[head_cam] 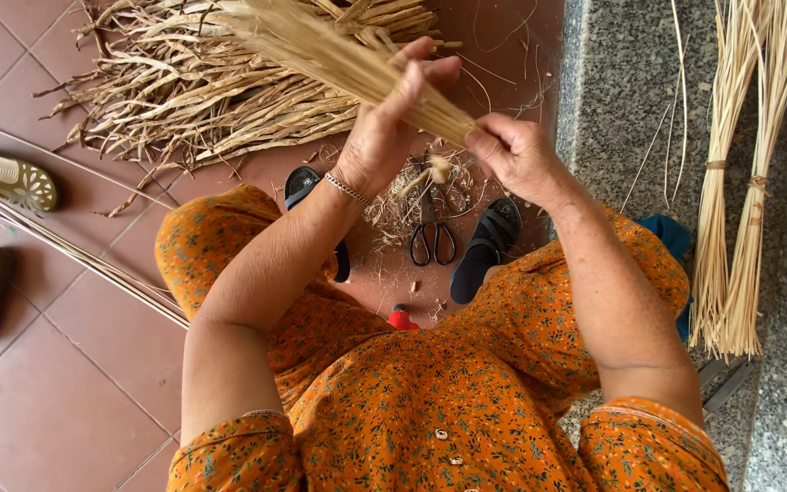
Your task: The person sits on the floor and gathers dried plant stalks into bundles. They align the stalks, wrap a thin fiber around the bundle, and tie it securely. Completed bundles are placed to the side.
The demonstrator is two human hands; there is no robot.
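My left hand (pixel 384 128) and my right hand (pixel 516 157) both grip a thick bundle of thin dry straw sticks (pixel 339 50) that slants from the upper left down to my right hand. The left hand wraps the bundle near its middle, fingers around it. The right hand pinches its lower end, where a short stub (pixel 439 169) sticks out below. A silver bracelet (pixel 348 189) sits on my left wrist. I wear an orange flowered dress (pixel 430 383).
A heap of dry leaf strips (pixel 193 87) lies on the red tile floor. Black scissors (pixel 432 239) rest among trimmings between my black sandals (pixel 489 246). Two tied stick bundles (pixel 730 228) lie on the grey stone at right. Tan shoes (pixel 6 178) are at left.
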